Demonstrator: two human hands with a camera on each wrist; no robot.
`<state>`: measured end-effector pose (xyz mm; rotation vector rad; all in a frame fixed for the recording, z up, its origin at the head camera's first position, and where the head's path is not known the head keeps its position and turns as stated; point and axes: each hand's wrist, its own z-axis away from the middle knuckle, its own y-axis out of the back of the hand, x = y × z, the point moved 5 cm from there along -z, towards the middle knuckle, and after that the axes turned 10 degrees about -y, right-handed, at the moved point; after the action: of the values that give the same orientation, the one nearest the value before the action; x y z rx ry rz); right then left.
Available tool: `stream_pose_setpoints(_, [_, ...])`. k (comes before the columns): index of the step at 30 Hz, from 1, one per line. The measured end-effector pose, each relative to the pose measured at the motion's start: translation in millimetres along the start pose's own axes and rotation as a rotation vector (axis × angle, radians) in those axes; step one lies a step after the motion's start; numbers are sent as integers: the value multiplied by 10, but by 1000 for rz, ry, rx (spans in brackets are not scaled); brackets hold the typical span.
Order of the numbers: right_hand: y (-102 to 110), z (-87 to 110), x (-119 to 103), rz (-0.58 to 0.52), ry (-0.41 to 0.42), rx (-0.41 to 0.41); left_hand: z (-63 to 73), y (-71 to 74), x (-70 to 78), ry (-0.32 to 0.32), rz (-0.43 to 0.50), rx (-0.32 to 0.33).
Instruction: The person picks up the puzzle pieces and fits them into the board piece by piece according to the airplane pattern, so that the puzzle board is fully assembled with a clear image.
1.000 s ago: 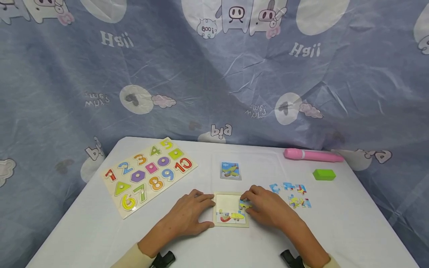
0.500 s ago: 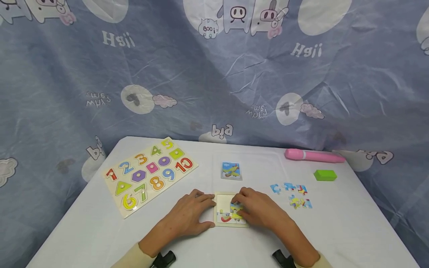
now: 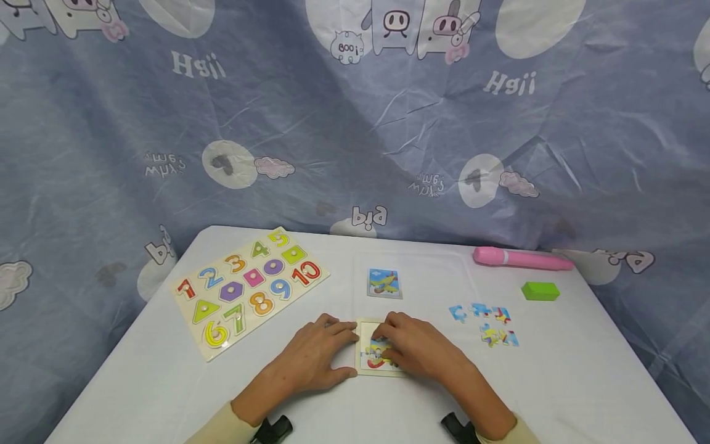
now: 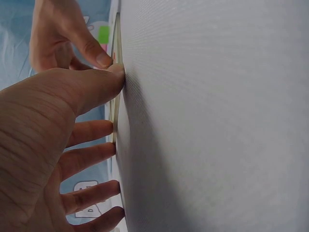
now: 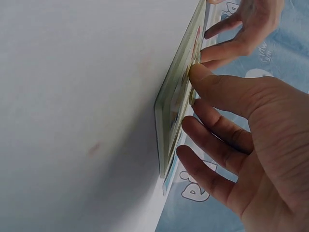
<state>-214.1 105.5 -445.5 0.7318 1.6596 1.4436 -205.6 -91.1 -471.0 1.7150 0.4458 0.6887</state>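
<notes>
A small square puzzle tray (image 3: pixel 379 372) lies in front of me, with picture pieces along its near side. My left hand (image 3: pixel 317 350) rests beside it, the fairly straight fingertips and thumb against its left edge. Over the tray, my right hand (image 3: pixel 424 346) pinches a puzzle piece (image 3: pixel 379 346) between thumb and fingers; the hand covers the tray's right part. In the right wrist view, the piece (image 5: pixel 192 95) shows edge-on under the thumb, close over the tray (image 5: pixel 166 140). A picture card (image 3: pixel 384 283) with a yellow airplane lies just behind the tray.
Several loose puzzle pieces (image 3: pixel 490 335) lie to the right. Beyond them are a green block (image 3: pixel 540 291) and a pink marker-shaped cylinder (image 3: pixel 521 258). At left lies a number board (image 3: pixel 249 293). A patterned blue cloth (image 3: pixel 355 123) hangs behind the white table (image 3: pixel 582 382).
My right hand has moved left with the puzzle piece, from the tray's right edge to over its middle. The left hand has stayed at the tray's left edge.
</notes>
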Motion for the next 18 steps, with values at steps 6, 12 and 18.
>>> stream_pose_setpoints(6, [-16, -45, -64, -10, 39, 5, 4, -4, -2, 5, -8, -6])
stream_pose_setpoints(12, [-17, -76, -105, -11, 59, -9, 6, 0, 7, -4, -14, 3])
stream_pose_setpoints(18, [-21, -109, -125, -19, 65, -24, 2, 18, 10, -14, -13, 13])
